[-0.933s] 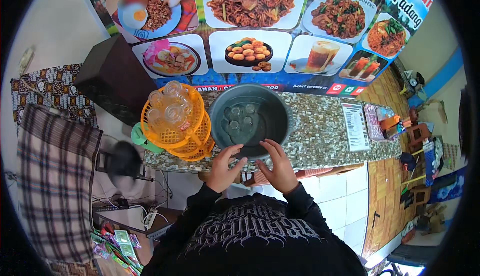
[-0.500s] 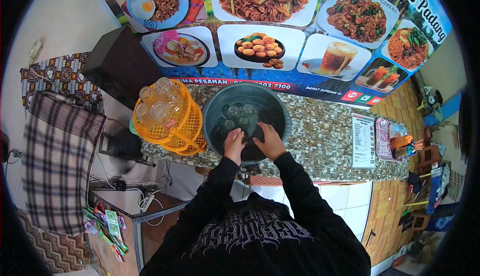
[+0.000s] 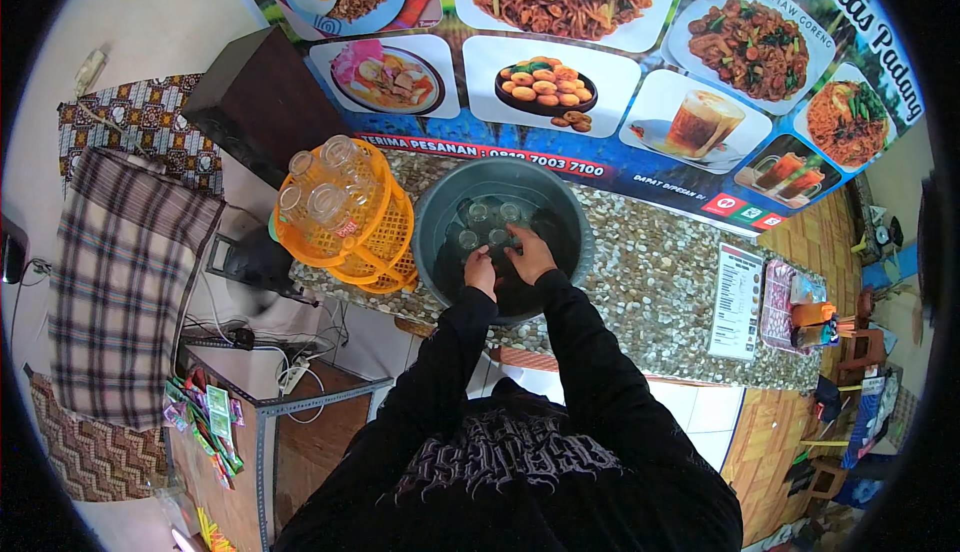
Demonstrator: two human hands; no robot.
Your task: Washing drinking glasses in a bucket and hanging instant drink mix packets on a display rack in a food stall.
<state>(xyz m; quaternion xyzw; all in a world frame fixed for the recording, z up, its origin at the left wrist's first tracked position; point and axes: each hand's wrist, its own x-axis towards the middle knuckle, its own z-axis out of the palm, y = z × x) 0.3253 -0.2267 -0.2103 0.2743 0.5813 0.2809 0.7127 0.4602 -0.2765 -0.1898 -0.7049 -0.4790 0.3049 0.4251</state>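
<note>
A round dark grey basin (image 3: 432,192) of water stands on the pebbled counter. Several clear drinking glasses sit bunched in the water, among them a front-left glass (image 3: 468,239) and a front-right glass (image 3: 498,238). My left hand (image 3: 481,272) is over the near part of the basin, its fingers stretched toward the front-left glass. Beside it on the right, my right hand (image 3: 531,256) has thumb and fingers apart, the tips at the front-right glass; I cannot tell whether they touch it. Neither hand visibly holds anything.
Left of the basin stands a tiered orange plastic basket (image 3: 372,244) with several upturned clear glasses (image 3: 327,202) on top. A dark box-shaped speaker (image 3: 262,102) is behind it. A food banner (image 3: 640,167) lines the counter's back; a menu sheet (image 3: 737,302) and pink tray (image 3: 780,302) lie right.
My right hand has reached forward to the glasses, its fingers higher over them. My left hand has turned slightly and stays near the front glasses. The whole view has shifted a little.
</note>
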